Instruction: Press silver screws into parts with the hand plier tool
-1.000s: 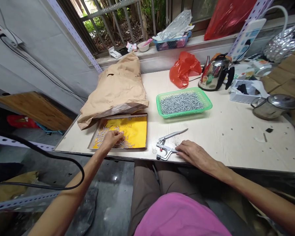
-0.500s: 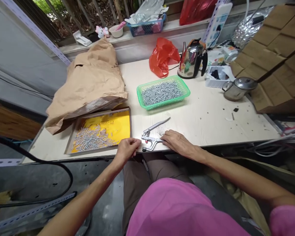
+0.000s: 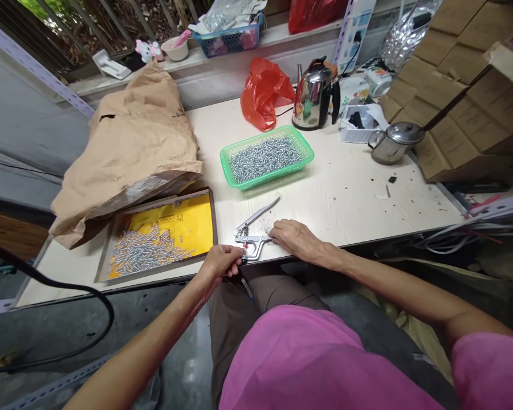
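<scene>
A pair of silver snap-fastener pliers lies at the table's front edge, its upper handle raised and a small red piece showing at its jaw. My right hand is closed around the end of the lower handle. Thumb and forefinger of my left hand are pinched together right at the jaw; whatever they hold is too small and hidden to make out. Just left of that hand, a shallow tray with a yellow sheet holds a heap of small metal pins.
Behind the pliers stands a green basket full of small metal pieces. Brown paper bulges over the tray's back. Farther off are a red bag, a kettle, a metal-lidded pot and cardboard.
My left hand has come in against the jaw of the pliers, where a small gap was before. My right hand keeps its grip on the handle. The whole view has shifted slightly.
</scene>
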A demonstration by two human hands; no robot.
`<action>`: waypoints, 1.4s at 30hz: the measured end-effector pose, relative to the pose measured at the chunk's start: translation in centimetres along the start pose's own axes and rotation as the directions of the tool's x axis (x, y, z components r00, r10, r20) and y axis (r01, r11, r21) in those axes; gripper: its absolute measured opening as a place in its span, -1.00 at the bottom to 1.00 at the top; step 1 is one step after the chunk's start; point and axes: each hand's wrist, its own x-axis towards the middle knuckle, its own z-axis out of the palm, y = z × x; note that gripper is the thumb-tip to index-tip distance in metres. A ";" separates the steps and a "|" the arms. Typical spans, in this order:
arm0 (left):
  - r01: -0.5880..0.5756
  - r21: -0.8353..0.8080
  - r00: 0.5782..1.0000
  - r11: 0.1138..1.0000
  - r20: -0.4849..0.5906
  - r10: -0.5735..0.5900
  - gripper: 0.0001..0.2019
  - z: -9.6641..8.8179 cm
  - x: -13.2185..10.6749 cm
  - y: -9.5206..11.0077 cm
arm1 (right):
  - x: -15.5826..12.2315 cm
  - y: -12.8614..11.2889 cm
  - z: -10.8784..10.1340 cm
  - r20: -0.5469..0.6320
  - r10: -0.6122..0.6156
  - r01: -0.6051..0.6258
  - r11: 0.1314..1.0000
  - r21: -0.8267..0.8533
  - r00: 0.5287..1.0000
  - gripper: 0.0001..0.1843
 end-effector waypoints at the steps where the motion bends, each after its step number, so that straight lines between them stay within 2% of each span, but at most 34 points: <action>1: 0.015 -0.004 1.000 1.000 0.020 -0.015 -0.68 0.1 0.1 0.1 | 0.1 0.1 -0.2 0.010 0.007 -0.007 1.000 -0.008 1.000 -0.77; 5: 0.033 -0.037 0.997 0.999 0.073 -0.030 -0.68 0.3 0.2 0.2 | 0.3 0.8 -1.1 0.074 -0.002 0.003 1.000 -0.014 0.997 -0.76; 7: 0.039 -0.050 0.997 0.998 0.075 -0.035 -0.68 0.3 0.1 0.4 | 0.4 1.4 -1.4 0.067 -0.028 0.028 1.000 0.005 0.997 -0.77; 8: 0.045 -0.053 0.996 0.998 0.076 -0.041 -0.67 0.3 0.1 0.4 | 0.5 1.8 -1.5 0.048 -0.039 0.039 0.999 0.009 0.998 -0.71; 10: 0.057 -0.051 0.995 0.997 0.079 -0.053 -0.66 0.3 0.0 0.6 | 1.1 2.9 -1.6 0.011 -0.051 0.051 0.999 -0.007 0.999 -0.37; 12: 0.061 -0.042 0.995 0.997 0.085 -0.057 -0.65 0.2 -0.1 0.6 | 2.1 3.9 -1.6 0.026 -0.060 0.061 0.997 -0.047 0.998 -0.05; 14: 0.056 -0.033 0.995 0.998 0.083 -0.053 -0.64 0.3 -0.1 0.6 | 3.2 4.7 -1.6 0.074 -0.091 0.097 0.992 -0.076 0.993 0.06; 18: 0.050 -0.040 0.996 0.998 0.075 -0.047 -0.65 0.3 0.0 0.5 | 4.8 5.0 -2.1 0.110 -0.143 0.155 0.982 -0.105 0.984 0.01; 23: 0.050 -0.031 0.996 0.998 0.070 -0.047 -0.62 0.4 -0.1 0.3 | 4.9 4.0 -2.6 0.133 -0.105 0.124 0.982 -0.144 0.986 -0.23; 25: 0.031 0.032 0.998 0.999 0.056 -0.033 -0.60 0.5 -0.5 0.2 | 4.6 3.7 -2.7 0.140 -0.090 0.109 0.984 -0.139 0.986 -0.33; 27: -0.065 0.201 0.997 0.977 -0.034 0.074 -0.60 0.6 -1.1 0.3 | 4.3 3.6 -2.8 0.140 -0.076 0.094 0.987 -0.128 0.987 -0.40; 28: -0.141 0.324 0.978 0.935 -0.098 0.182 -0.63 0.7 -1.4 0.4 | 4.2 3.5 -2.8 0.136 -0.072 0.089 0.989 -0.122 0.988 -0.43; 29: -0.221 0.455 0.937 0.862 -0.146 0.317 -0.66 0.9 -1.6 0.5 | 4.0 3.4 -2.7 0.130 -0.071 0.086 0.990 -0.115 0.989 -0.45; 30: -0.292 0.576 0.874 0.764 -0.163 0.458 -0.70 1.1 -1.7 0.8 | 4.0 3.4 -2.7 0.124 -0.069 0.083 0.991 -0.109 0.990 -0.46; 31: -0.350 0.672 0.803 0.652 -0.143 0.579 -0.74 1.4 -1.7 1.1 | 3.9 3.3 -2.6 0.118 -0.068 0.080 0.991 -0.105 0.991 -0.46; 33: -0.438 0.784 0.684 0.440 -0.028 0.729 -0.74 2.1 -1.0 1.9 | 3.9 3.1 -2.4 0.113 -0.060 0.072 0.992 -0.107 0.992 -0.46; 35: -0.500 0.820 0.608 0.279 0.103 0.788 -0.62 2.7 0.2 2.8 | 3.8 3.0 -2.3 0.114 -0.042 0.056 0.991 -0.121 0.993 -0.45; 37: -0.538 0.822 0.583 0.187 0.202 0.787 -0.49 3.2 1.6 3.7 | 3.7 3.0 -2.5 0.127 -0.036 0.052 0.990 -0.130 0.991 -0.41; 40: -0.535 0.834 0.623 0.138 0.279 0.731 -0.43 3.4 3.0 4.7 | 3.4 2.8 -3.0 0.147 -0.023 0.040 0.992 -0.116 0.989 -0.35; 42: -0.524 0.844 0.646 0.115 0.305 0.700 -0.46 3.4 3.2 5.1 | 3.3 2.6 -3.4 0.160 0.009 0.010 0.994 -0.113 0.987 -0.41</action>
